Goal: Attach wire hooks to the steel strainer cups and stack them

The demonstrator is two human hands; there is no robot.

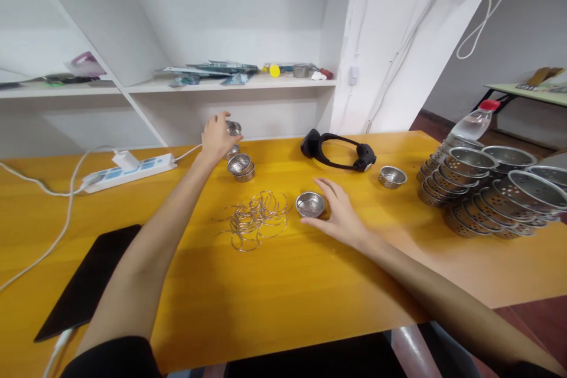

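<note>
My left hand (217,137) reaches to the back of the table, its fingers closed on a small perforated metal strainer cup (233,128). Just beneath that cup is another strainer cup (233,151), partly hidden by the hand. Nearer to me, two more cups (241,166) sit one tilted on the other. On the right, my right hand (339,212) is open, thumb and fingers spread beside a shallow strainer cup (310,205) standing upright on the table. Whether the fingertips touch its rim I cannot tell. A tangle of thin metal rings (257,220) lies between my arms.
Tall stacks of strainer cups (482,189) stand at the right, a bottle with a red cap (473,121) behind them. A single cup (392,177) and a black headset-like frame (339,152) lie further back. Left are a power strip (130,172) and a black tablet-like slab (88,280).
</note>
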